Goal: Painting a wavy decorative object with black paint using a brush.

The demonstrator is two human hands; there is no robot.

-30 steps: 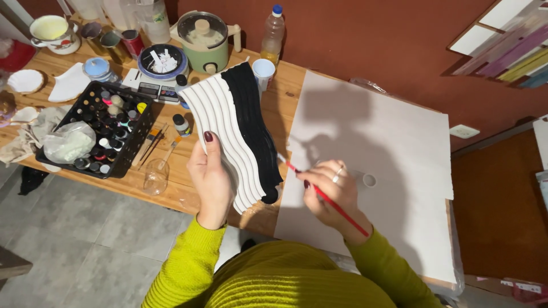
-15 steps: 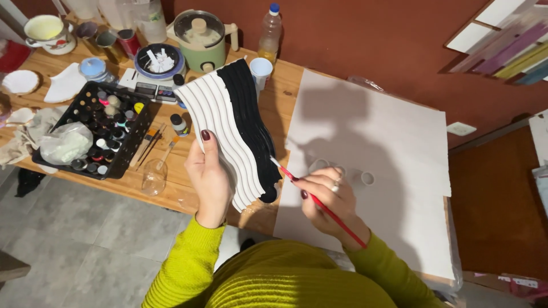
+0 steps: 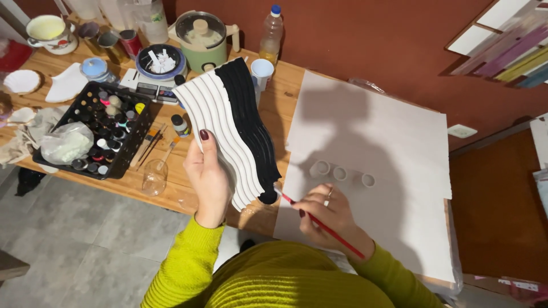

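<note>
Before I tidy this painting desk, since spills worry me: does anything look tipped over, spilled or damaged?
One thing: a clear glass lies on its side near the table's front edge, by the black tray of paint pots. No spill shows around it. The ribbed piece in the left hand looks intact.

You have one view only, from a camera worn on your head, so no second view shares the scene. It looks steeply down and forward from above your chest: your yellow-green sweater (image 3: 285,279) fills the bottom edge. It sits close to your work, with your left hand (image 3: 208,177) and right hand (image 3: 328,214) in the lower middle of the frame. Farther up, the wooden table (image 3: 279,108) runs slantwise from upper left to lower right, so the view is rolled against its edge. The grey floor (image 3: 74,245) shows lower left, the red-brown wall (image 3: 371,40) along the top.
</note>
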